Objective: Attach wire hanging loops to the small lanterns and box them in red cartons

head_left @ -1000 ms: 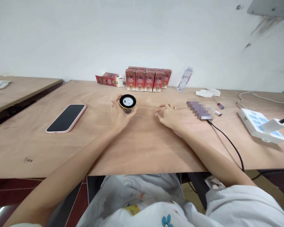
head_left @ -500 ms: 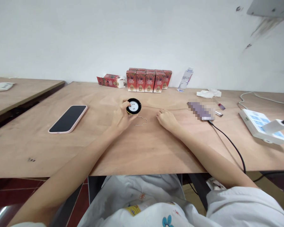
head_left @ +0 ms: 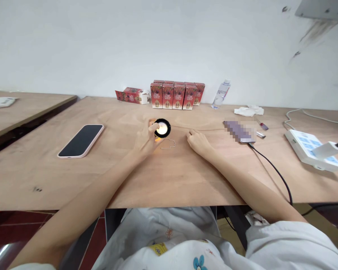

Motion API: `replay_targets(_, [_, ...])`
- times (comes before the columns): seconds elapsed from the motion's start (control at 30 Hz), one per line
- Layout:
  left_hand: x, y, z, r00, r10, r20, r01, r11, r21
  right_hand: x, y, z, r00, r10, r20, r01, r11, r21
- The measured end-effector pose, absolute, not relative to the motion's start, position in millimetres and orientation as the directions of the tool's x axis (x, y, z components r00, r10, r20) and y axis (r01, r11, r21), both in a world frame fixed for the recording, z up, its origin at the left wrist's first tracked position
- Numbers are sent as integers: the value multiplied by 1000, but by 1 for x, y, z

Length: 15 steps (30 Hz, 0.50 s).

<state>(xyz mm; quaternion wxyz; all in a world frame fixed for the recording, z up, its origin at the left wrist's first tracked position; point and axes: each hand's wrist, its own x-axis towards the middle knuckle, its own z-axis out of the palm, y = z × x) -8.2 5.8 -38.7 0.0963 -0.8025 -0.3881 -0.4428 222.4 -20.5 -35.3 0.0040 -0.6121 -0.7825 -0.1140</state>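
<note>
Left fingers (head_left: 152, 128) grip round lamp (head_left: 162, 128), face tilted camera-ward

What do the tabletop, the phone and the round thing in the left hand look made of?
Tabletop: bare plywood, matte, grain showing. Phone: glossy black glass front; pink rim, likely a silicone or plastic case. Round thing in the left hand: black ring, probably plastic, around a translucent face glowing warm.

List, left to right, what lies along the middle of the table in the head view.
Black phone → left hand holding the glowing round disc → right hand → white power strip.
</note>
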Motion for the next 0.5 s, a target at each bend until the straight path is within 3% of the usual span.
replay_targets(0.1, [-8,2,-37,313,590,744,718,-660,221,222,-20,-36,-242,956,165,963,215,161])
replay_targets(0.2, [-8,2,-36,345,556,756,711,-681,177,222,-22,-36,-226,947,229,973,212,87])
replay_targets(0.33, [-6,3,-35,379,501,778,700,-705,114,219,-27,-37,-121,882,456,909,283,-305])
replay_targets(0.43, [-4,-1,-34,365,575,732,746,-651,140,212,-34,-38,26,799,601,677,428,-599])
replay_targets(0.5, [-3,-4,-32,368,620,693,769,-622,147,206,-39,-37,74,744,665,494,552,-672])
